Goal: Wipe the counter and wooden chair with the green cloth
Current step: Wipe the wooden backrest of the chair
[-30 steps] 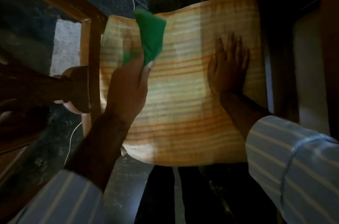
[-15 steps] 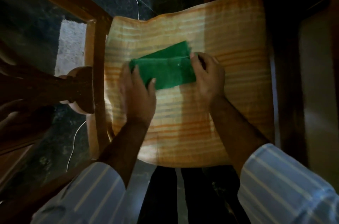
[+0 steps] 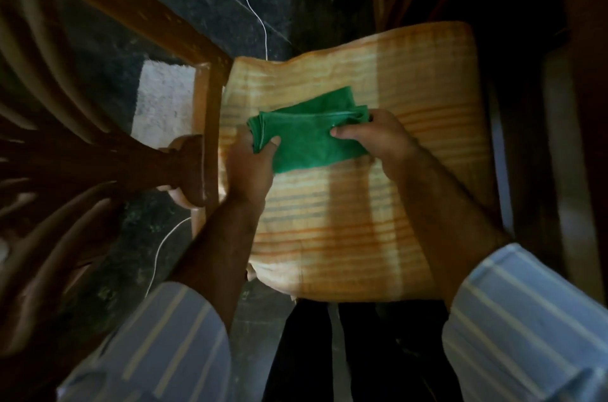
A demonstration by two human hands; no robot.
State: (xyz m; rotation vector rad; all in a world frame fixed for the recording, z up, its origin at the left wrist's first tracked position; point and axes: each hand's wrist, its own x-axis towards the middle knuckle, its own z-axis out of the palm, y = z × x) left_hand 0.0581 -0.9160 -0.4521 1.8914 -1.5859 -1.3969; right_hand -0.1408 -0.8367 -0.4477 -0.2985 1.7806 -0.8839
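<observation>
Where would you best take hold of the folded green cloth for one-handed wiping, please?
I would take the folded green cloth by its left end, coming from the near side: the layers stack into one thick edge there, where the left hand grips it. At the right end, pinched by the right hand, the layers fan apart.

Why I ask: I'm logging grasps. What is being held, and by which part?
The green cloth, folded: the left hand pinches its left end, the right hand its right end.
</observation>
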